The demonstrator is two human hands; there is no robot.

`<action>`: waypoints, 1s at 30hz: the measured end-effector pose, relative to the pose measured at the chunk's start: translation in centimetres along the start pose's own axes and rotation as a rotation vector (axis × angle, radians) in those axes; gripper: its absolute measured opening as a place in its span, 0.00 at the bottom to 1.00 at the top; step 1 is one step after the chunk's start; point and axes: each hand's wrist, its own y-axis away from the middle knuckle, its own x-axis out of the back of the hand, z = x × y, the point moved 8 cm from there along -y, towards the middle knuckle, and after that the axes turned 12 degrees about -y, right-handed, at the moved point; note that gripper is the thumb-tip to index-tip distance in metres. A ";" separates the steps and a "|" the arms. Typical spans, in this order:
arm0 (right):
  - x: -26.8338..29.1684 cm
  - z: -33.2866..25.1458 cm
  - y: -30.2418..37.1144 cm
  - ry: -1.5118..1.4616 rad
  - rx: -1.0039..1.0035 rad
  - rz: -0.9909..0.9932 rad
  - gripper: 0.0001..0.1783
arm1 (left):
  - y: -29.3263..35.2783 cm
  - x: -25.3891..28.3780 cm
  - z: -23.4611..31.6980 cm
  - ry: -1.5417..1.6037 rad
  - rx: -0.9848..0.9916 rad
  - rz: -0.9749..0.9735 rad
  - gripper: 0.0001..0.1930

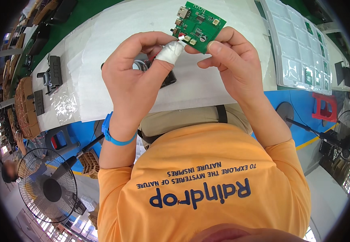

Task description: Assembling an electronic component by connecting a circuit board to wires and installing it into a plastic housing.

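My right hand [237, 60] pinches the lower right corner of a green circuit board [207, 29] between thumb and fingers, holding it tilted above the table. Small metal ports line the board's left edge. My left hand [130, 66], its thumb wrapped in white, is closed at the board's lower left. Between its thumb and forefinger is a small white plug [181, 38] with a bit of red by it, touching or very near the board's sockets; whether it is seated I cannot tell. Behind the left hand, a black speaker unit [169, 80] lies on the white sheet, mostly hidden.
White sheeting [98, 80] covers the worktable. A clear compartment tray [292, 44] with several green boards stands at the right. Another black speaker unit [54, 72] lies at the left. Floor fans [48, 185] and a red stool [324, 107] stand around; another person is far left.
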 end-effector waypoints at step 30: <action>-3.3 -1.0 1.6 0.670 0.696 -0.287 0.14 | 1.6 -2.4 -3.0 0.645 0.552 -0.072 0.09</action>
